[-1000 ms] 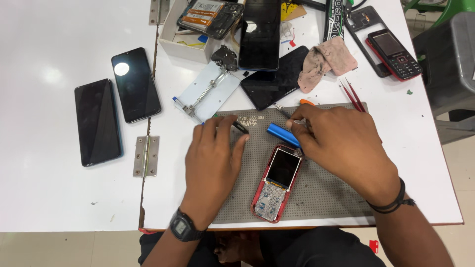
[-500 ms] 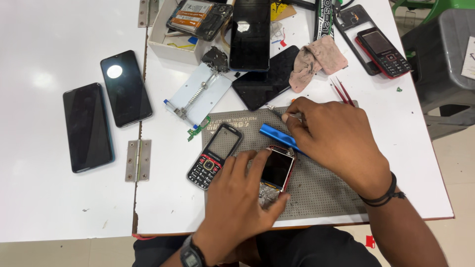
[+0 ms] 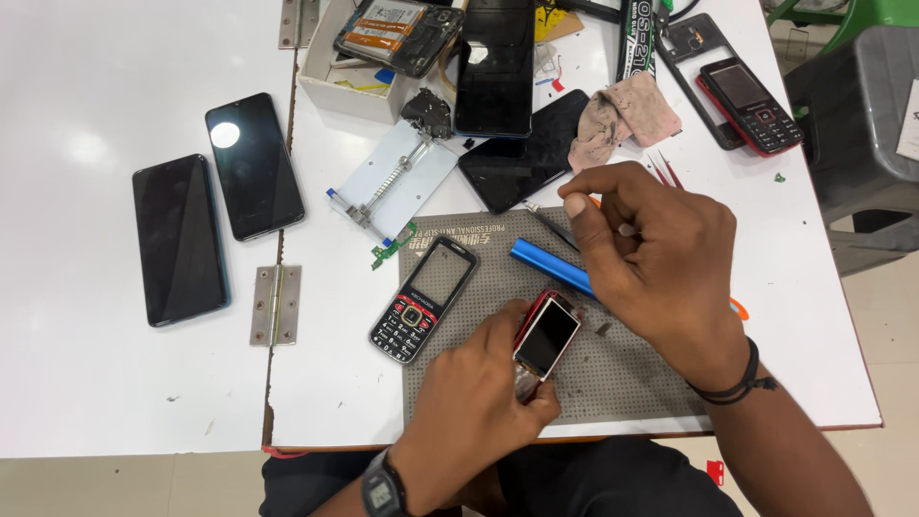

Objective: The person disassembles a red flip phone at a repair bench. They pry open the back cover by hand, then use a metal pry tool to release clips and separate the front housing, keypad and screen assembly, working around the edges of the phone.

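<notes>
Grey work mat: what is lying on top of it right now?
On the grey mat lie a black keypad phone and a blue tool. The left hand holds a red phone over it. The right hand hides the rest.

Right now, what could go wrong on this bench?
1. The left hand tilts the opened red phone on edge; it might slip onto the grey mat.
2. The right hand pinches a thin metal tool just above the phone; a slip could scratch its screen.
3. The black keypad phone overhangs the mat's edge and could be knocked.
</notes>
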